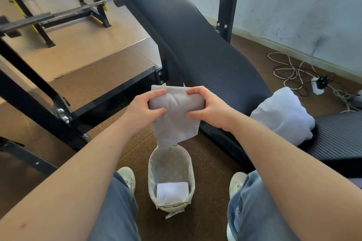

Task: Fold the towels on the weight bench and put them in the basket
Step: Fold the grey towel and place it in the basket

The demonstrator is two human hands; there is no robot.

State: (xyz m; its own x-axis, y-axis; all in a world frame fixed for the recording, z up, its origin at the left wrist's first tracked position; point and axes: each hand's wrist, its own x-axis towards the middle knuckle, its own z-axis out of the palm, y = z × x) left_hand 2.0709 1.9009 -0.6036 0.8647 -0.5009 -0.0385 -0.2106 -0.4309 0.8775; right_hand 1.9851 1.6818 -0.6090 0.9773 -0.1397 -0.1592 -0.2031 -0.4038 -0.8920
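— Position of the grey towel (176, 117) now?
— In the air, over the floor, in front of the weight bench (195, 49). Gripped at both ends: left hand (144, 112) curled round the left end, right hand (208, 108) curled round the right end. Between them a thick fold, below it one loose flap hanging down.
— And the basket (151, 168)?
— On the floor between the shoes (127, 179), straight below the hanging flap, as far as possible to judge. About equally near to both hands.
— Long axis?
— For the held fold, left to right. For the basket, near to far. Crossed, then; probably calling for a quarter turn before lowering, or for one more fold first.
— Free room inside?
— Yes, at the far end. At the near end already a folded white towel (172, 191), lying flat.
— Anything left on the bench?
— A bunched white towel (284, 115), not yet folded, on the pad to the right of the right hand. Clearly nearer to that hand, so better to reach for it from that side later.
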